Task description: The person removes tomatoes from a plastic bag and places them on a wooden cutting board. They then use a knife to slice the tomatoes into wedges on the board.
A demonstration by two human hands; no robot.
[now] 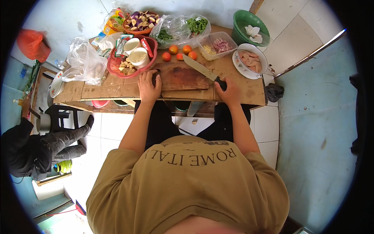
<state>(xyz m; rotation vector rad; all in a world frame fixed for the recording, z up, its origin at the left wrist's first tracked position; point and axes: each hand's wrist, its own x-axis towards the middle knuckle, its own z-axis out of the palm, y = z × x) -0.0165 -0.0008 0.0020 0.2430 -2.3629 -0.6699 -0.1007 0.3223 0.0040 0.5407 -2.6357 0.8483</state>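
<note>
A wooden cutting board (184, 77) lies on the cardboard-covered table in front of me. My left hand (150, 85) rests at its left end, around a dark handle-like part; whether the fingers grip it I cannot tell. My right hand (229, 91) is shut on the black handle of a kitchen knife (200, 68), whose blade points up and left over the board. Several tomatoes (173, 49) sit just behind the board. Behind them to the right, a clear plastic container (217, 46) holds chopped shallots and garlic.
A red basket (133, 73) with cups stands left of the board, beside plastic bags (86, 60). Cut eggplant fills an orange basket (141, 22). Bagged greens (197, 25), a green basket (249, 23) and an enamel bowl of raw meat (249, 61) line the back and right. Another person (43, 146) is at left.
</note>
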